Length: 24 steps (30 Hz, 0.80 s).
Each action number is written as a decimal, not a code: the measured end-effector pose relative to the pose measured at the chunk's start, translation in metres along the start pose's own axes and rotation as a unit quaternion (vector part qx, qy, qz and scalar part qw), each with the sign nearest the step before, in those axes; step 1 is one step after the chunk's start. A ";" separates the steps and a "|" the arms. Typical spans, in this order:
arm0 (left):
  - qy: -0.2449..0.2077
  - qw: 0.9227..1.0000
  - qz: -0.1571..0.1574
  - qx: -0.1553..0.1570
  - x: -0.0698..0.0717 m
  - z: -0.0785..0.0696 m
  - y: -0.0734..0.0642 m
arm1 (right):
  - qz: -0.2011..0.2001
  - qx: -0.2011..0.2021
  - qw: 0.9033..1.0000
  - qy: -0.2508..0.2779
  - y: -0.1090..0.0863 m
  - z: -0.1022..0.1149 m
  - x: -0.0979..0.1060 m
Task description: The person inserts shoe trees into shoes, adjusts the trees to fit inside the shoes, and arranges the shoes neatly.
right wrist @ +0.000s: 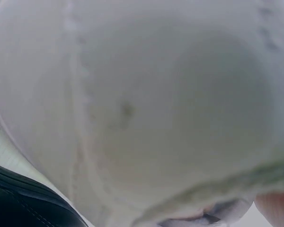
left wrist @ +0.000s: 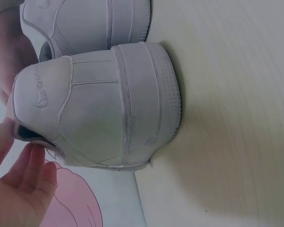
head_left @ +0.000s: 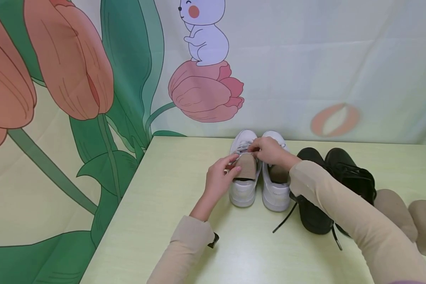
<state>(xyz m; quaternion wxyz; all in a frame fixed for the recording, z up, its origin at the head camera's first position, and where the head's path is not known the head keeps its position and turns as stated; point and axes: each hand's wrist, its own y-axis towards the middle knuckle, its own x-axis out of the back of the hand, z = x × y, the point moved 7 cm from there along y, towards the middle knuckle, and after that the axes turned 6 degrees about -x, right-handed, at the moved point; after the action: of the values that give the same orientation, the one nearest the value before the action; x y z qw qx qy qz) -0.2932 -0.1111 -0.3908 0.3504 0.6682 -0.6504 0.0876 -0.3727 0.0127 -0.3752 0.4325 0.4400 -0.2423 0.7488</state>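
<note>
A pair of white lace-up shoes stands near the table's back edge, toes to the wall. Over the opening of the left white shoe [head_left: 242, 193] lies a tan flap [head_left: 246, 167]; whether it is tongue or insole I cannot tell. My left hand [head_left: 218, 177] pinches the flap's left edge between thumb and fingers. In the left wrist view this hand [left wrist: 23, 184] is beside the shoe's dark opening. My right hand [head_left: 269, 150] grips at the flap's upper end, by the laces [head_left: 242, 148]; its fingertips are partly hidden. The right white shoe [head_left: 276, 197] stands under my right wrist.
Black shoes [head_left: 314, 219] with loose laces [head_left: 284, 217] are just right of the white pair, partly under my right sleeve. Two beige rounded items [head_left: 395, 211] lie at the table's right. A printed cloth [head_left: 287, 71] hangs behind the table [head_left: 184, 169].
</note>
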 end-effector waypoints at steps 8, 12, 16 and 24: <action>0.009 1.000 0.003 -0.010 0.000 0.000 0.000 | 0.002 -0.003 1.000 -0.002 0.002 -0.001 -0.001; 0.013 1.000 0.002 -0.010 0.000 -0.001 0.000 | 0.001 -0.003 1.000 -0.001 0.001 0.000 0.000; 0.015 1.000 0.001 -0.014 0.000 -0.001 -0.001 | -0.004 0.001 1.000 0.001 0.000 0.001 0.000; 0.039 0.999 -0.003 -0.022 0.002 -0.004 -0.001 | -0.007 -0.009 1.000 0.003 0.001 0.001 0.000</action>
<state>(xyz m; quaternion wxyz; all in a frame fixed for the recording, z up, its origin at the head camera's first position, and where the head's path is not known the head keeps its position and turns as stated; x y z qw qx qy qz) -0.2901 -0.1103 -0.3867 0.3901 0.6588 -0.6358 0.0980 -0.3734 0.0113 -0.3748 0.4421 0.4355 -0.2444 0.7451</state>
